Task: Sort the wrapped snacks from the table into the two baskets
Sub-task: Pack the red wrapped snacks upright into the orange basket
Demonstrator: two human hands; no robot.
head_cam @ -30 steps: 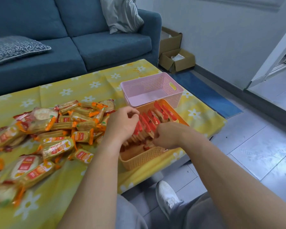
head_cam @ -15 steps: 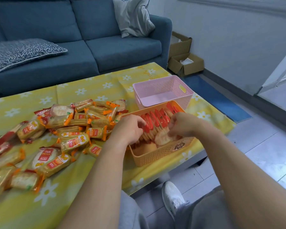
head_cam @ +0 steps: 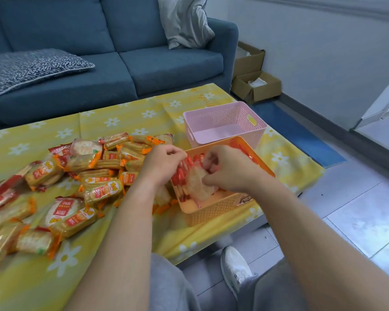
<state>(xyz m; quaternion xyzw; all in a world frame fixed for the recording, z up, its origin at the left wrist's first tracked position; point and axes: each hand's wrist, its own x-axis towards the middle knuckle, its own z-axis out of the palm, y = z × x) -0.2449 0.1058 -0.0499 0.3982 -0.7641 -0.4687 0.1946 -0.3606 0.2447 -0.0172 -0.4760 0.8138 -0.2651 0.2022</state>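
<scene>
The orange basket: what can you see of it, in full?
The orange basket looks like plastic: rectangular, lattice walls, solid rim. It sits upright on the yellow flowered cloth near the table's front edge, just in front of the pink basket. Red-wrapped snacks stand in a row inside. Both hands reach in: the right hand pinches a pale round wrapped snack; the left hand, fingers curled, is at the row.
</scene>
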